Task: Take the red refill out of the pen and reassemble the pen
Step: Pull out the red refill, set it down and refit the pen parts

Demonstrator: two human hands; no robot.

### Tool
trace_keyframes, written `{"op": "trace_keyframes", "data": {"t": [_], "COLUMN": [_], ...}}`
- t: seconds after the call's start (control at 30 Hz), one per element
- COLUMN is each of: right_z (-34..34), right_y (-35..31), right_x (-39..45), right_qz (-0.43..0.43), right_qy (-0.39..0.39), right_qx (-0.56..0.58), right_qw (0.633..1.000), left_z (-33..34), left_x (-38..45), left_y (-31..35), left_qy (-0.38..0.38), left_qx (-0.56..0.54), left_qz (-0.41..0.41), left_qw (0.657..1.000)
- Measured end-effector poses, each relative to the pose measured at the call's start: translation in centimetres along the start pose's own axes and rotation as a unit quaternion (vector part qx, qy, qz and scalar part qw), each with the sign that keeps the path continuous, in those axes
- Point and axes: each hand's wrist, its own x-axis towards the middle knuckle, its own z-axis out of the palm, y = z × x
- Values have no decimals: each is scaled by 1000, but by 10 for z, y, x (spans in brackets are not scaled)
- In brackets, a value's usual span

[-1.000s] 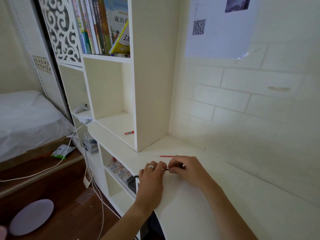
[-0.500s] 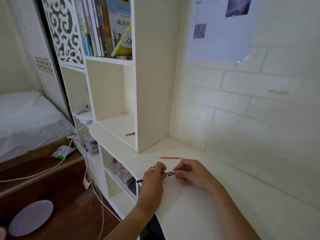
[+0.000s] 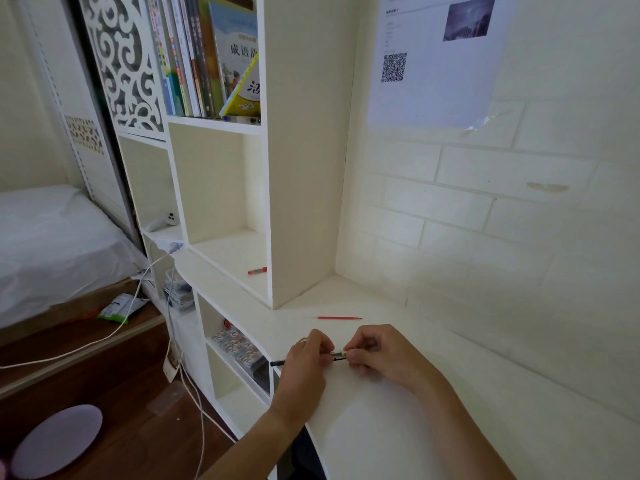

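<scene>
A thin red refill (image 3: 339, 318) lies loose on the white desk (image 3: 398, 427), just beyond my hands. My left hand (image 3: 306, 362) grips a dark pen (image 3: 338, 355) by its barrel, and the pen's black end (image 3: 277, 363) sticks out to the left over the desk edge. My right hand (image 3: 379, 356) pinches the pen's other end, where a small yellowish ring shows between my fingers. Both hands hold the pen level just above the desk. Most of the barrel is hidden inside my left fist.
A white shelf unit (image 3: 301, 168) stands on the desk's far left, with a short red piece (image 3: 257, 270) in its lower cubby. Books fill the shelf above. The brick wall (image 3: 485, 220) closes the right side. Cables (image 3: 173, 341) hang left of the desk.
My hands have drifted slightly apart along the pen, so more of its middle and the yellowish ring show. The red refill stays where it lay.
</scene>
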Motion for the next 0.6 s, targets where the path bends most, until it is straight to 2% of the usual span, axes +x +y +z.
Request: {"op": "trace_keyframes", "data": {"t": [0.2,0.37,0.6], "right_z": [2,3,10], "right_y": [-2,0,0], "right_x": [1,-3,-1], "right_qz": [-33,-35,-36], "right_qy": [16,-2,6], "right_qx": [-30,-19,-21], "right_qw": [999,999,999], "left_z": [-1,1,1], "left_x": [1,5,7], "left_y": [-3,-8,-11], "left_qy": [-41,-85,-80], "left_qx": [36,126,145], "left_qz": [46,151,158], "left_qw": [997,977,973]}}
